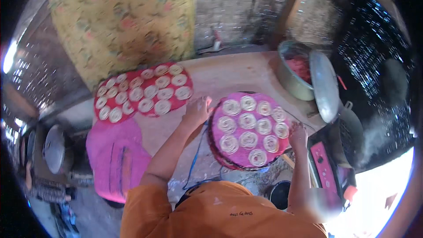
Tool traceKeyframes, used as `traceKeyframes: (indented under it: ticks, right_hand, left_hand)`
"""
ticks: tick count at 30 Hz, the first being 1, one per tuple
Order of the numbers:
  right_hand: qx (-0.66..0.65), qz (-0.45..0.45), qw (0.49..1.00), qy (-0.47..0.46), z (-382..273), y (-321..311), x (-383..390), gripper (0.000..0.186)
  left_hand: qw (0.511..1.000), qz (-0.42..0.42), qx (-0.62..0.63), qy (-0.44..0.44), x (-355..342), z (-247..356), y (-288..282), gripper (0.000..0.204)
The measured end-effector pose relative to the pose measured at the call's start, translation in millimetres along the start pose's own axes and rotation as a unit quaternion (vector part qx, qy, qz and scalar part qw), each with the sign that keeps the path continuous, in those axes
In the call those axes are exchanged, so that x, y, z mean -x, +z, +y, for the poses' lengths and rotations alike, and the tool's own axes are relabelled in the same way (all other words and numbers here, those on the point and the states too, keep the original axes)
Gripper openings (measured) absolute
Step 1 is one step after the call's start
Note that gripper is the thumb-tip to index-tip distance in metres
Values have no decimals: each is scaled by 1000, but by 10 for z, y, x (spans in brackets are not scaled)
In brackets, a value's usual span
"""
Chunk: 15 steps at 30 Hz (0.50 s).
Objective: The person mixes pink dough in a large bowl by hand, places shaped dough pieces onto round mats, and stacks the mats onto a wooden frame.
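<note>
A round tray with a bright pink top (238, 132) is between my two hands at the table's front edge. Several pale coiled rounds (247, 121), like nests of thin strands, lie spread over it. My left hand (198, 111) is closed at the tray's left rim, its fingertips partly hidden. On the opposite rim, my right hand (298, 134) grips the tray, with some fingers out of sight. Farther left on the table, two red mats (179, 103) carry more coiled rounds (163, 107).
A deep pot (288, 81) with reddish contents stands back right, a metal lid (324, 86) leaning on it. Right of me are a pink-fronted stove (323, 163), a dark wok (351, 134) and steam. A pink plastic chair (103, 154) is at left; a blue cord (192, 163) hangs near me.
</note>
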State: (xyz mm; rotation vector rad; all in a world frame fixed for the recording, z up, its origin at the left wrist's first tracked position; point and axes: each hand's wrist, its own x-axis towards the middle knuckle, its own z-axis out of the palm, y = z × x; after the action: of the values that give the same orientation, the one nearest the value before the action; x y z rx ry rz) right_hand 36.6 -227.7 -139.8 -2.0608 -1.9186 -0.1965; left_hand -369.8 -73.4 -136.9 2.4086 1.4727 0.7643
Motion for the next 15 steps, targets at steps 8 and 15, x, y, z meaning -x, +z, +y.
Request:
traceKeyframes:
  ticks: [8, 15]
  right_hand:
    - [-487, -308, 783, -232, -3143, 726, 149, 26]
    - [-409, -316, 790, -330, -4126, 1081, 424, 20]
  left_hand:
    - [976, 167, 104, -98, 1106, -443, -1462, 38]
    - [946, 133, -25, -296, 2558, -570, -1657, 35]
